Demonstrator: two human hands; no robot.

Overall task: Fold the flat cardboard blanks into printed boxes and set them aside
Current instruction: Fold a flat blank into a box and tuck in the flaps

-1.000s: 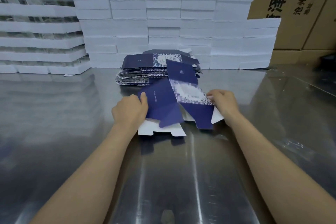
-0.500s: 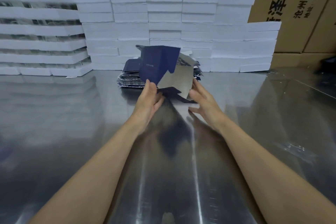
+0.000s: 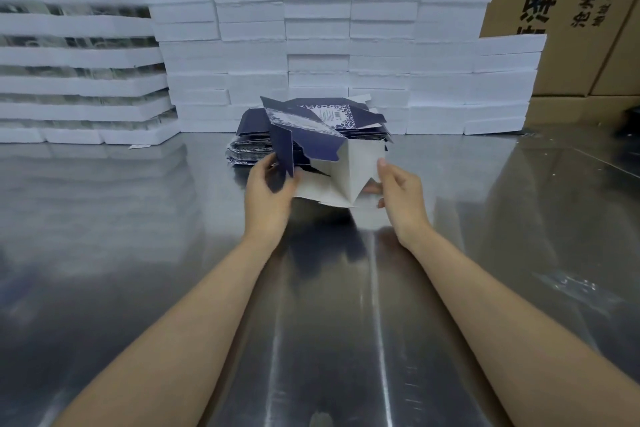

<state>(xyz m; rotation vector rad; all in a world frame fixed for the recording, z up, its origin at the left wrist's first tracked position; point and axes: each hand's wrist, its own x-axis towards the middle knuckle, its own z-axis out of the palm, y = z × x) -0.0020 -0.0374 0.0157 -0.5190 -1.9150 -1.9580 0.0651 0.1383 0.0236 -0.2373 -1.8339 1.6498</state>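
I see both hands raised above the steel table [image 3: 138,253], working one cardboard blank [image 3: 332,163] held just off the surface at the centre of my view. The left hand [image 3: 268,194] grasps the blank's navy printed panel at about nine o'clock of the piece, thumb on the near face and fingers tucked behind. The right hand [image 3: 401,194] grips the white inner panel at three o'clock, thumb up along its edge, fingers curled under the lower flap. The blank is partly opened, white inside facing me, navy flaps standing up at twelve o'clock. Directly behind it, at twelve o'clock, lies the stack of flat blanks [image 3: 311,128] on the table, navy with a patterned white label on top. Beyond that stands a wall of white foam blocks [image 3: 318,28], more of them stacked at ten o'clock, and brown shipping cartons [image 3: 571,10] at two o'clock.
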